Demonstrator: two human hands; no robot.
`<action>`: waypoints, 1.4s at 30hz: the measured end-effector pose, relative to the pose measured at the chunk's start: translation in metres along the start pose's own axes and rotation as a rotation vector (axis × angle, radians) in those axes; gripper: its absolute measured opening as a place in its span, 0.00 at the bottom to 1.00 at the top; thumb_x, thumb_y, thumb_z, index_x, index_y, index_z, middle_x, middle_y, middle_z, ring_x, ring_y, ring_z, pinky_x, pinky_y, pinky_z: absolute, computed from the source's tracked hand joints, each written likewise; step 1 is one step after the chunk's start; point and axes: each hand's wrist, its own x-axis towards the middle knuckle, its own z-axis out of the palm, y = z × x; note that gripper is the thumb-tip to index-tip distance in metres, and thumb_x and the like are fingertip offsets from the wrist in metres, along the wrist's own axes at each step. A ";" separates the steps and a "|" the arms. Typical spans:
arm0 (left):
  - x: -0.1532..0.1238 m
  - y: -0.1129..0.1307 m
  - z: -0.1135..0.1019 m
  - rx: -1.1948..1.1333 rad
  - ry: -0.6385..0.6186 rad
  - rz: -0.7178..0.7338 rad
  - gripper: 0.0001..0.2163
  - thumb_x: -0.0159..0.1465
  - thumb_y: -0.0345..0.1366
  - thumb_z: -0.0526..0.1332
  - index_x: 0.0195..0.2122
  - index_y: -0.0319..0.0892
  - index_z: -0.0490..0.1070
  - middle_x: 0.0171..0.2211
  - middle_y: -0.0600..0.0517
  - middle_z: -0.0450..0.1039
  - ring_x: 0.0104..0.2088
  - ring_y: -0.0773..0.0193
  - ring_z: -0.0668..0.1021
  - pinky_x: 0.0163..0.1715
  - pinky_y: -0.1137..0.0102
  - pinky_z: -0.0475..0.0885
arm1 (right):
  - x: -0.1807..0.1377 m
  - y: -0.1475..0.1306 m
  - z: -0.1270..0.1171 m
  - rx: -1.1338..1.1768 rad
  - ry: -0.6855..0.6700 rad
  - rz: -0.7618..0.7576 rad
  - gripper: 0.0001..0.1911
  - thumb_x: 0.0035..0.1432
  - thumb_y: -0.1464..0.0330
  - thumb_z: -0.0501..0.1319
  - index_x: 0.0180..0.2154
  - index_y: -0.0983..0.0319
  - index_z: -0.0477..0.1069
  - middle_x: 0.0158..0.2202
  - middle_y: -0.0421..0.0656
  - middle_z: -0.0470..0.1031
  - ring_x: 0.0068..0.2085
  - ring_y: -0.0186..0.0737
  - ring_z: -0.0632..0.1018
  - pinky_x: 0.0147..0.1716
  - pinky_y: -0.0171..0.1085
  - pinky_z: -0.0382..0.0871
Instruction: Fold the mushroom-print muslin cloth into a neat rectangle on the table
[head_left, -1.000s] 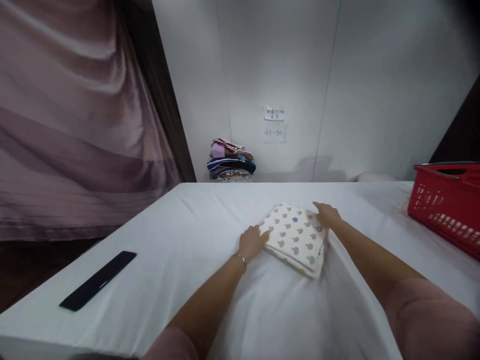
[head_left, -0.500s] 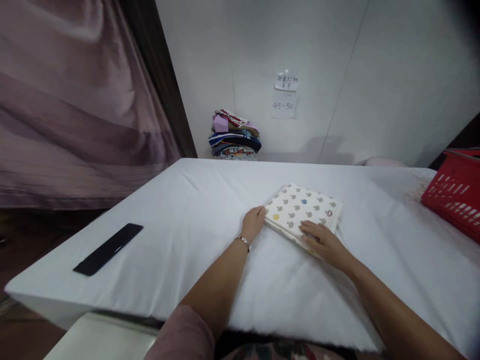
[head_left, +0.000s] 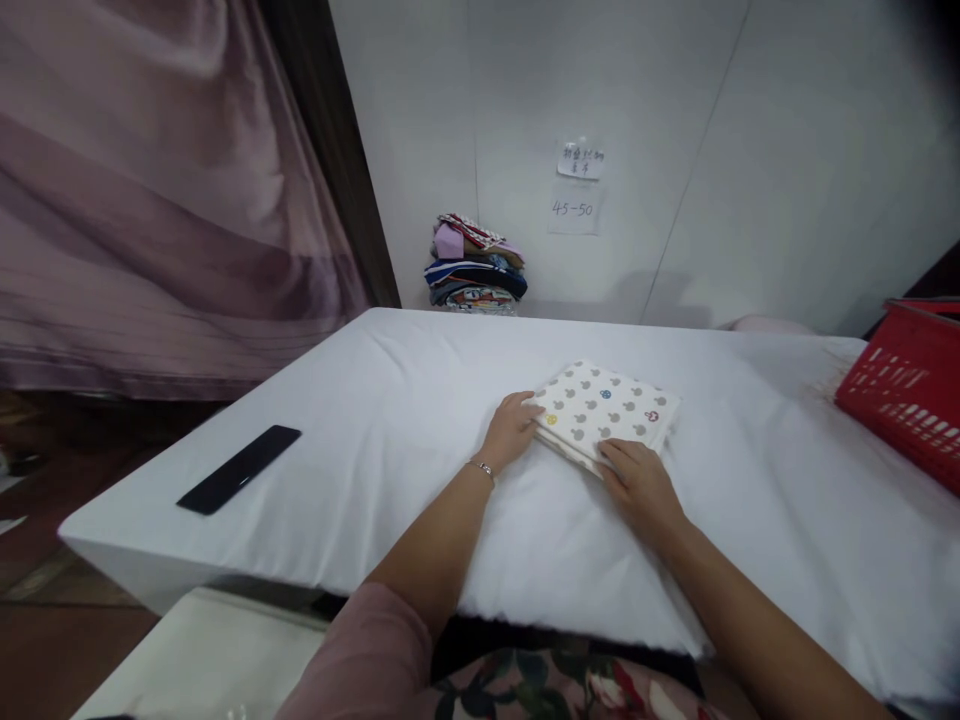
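A folded white cloth (head_left: pixel 592 405) printed with grey shapes and a few coloured ones lies as a flat bundle on the white-covered table (head_left: pixel 405 400). At its left corner, my left hand (head_left: pixel 514 425) is closed on the edge, fingertips on top. My right hand (head_left: pixel 637 480) grips the front edge near the right corner, with the fingers over the top and the thumb at the folded side. Part of that corner is hidden under the right hand.
A black flat object (head_left: pixel 240 470) lies on the table's left side. The red basket (head_left: pixel 904 385) stands at the right edge. Behind the table is a stack of folded fabrics (head_left: pixel 476 270) against the wall. A pink curtain (head_left: pixel 150 200) hangs at left.
My left hand has reached further onto the cloth's left corner. My right hand has slid from the cloth's top to its front edge. The view has shifted slightly.
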 end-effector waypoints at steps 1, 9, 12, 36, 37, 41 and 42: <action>0.000 0.002 0.000 0.035 -0.023 0.034 0.16 0.58 0.26 0.57 0.44 0.47 0.75 0.56 0.52 0.64 0.57 0.61 0.64 0.58 0.64 0.61 | 0.000 0.000 0.001 -0.010 -0.004 0.001 0.16 0.63 0.63 0.52 0.48 0.60 0.71 0.47 0.49 0.74 0.47 0.48 0.72 0.46 0.46 0.65; 0.002 0.007 0.002 0.241 -0.110 0.064 0.14 0.62 0.30 0.57 0.48 0.51 0.72 0.59 0.54 0.62 0.60 0.59 0.61 0.58 0.60 0.58 | 0.001 0.002 0.005 -0.047 -0.043 0.002 0.15 0.63 0.65 0.51 0.48 0.59 0.71 0.45 0.48 0.75 0.45 0.47 0.73 0.43 0.45 0.65; 0.002 0.009 0.003 0.251 -0.090 0.079 0.14 0.64 0.30 0.54 0.46 0.51 0.73 0.58 0.53 0.64 0.59 0.60 0.61 0.58 0.60 0.58 | 0.001 0.003 0.006 -0.042 -0.013 0.018 0.16 0.64 0.67 0.49 0.47 0.60 0.72 0.44 0.48 0.76 0.43 0.47 0.73 0.43 0.45 0.66; -0.002 0.029 0.005 0.287 -0.178 0.180 0.19 0.62 0.28 0.53 0.53 0.51 0.67 0.59 0.53 0.63 0.61 0.59 0.60 0.60 0.57 0.54 | 0.003 -0.003 0.005 -0.032 -0.046 -0.049 0.13 0.63 0.65 0.52 0.46 0.59 0.71 0.44 0.48 0.73 0.44 0.47 0.72 0.41 0.44 0.65; -0.002 0.032 0.006 0.286 -0.194 0.199 0.19 0.63 0.28 0.53 0.53 0.51 0.68 0.59 0.53 0.62 0.61 0.59 0.60 0.60 0.57 0.54 | 0.003 -0.003 0.005 -0.038 -0.039 -0.041 0.13 0.63 0.65 0.52 0.46 0.59 0.71 0.44 0.49 0.73 0.43 0.47 0.72 0.41 0.44 0.65; -0.002 0.035 0.010 0.258 -0.201 0.252 0.15 0.64 0.29 0.53 0.46 0.51 0.72 0.56 0.51 0.66 0.60 0.59 0.61 0.59 0.57 0.54 | 0.003 -0.004 0.006 -0.063 -0.013 -0.035 0.14 0.64 0.68 0.50 0.44 0.61 0.72 0.42 0.49 0.74 0.42 0.46 0.72 0.40 0.43 0.65; -0.002 0.035 0.010 0.252 -0.193 0.256 0.14 0.64 0.29 0.52 0.45 0.51 0.73 0.55 0.52 0.67 0.60 0.59 0.62 0.59 0.58 0.54 | 0.003 -0.004 0.006 -0.065 0.000 -0.041 0.14 0.64 0.69 0.49 0.44 0.61 0.73 0.42 0.48 0.74 0.42 0.46 0.72 0.39 0.43 0.65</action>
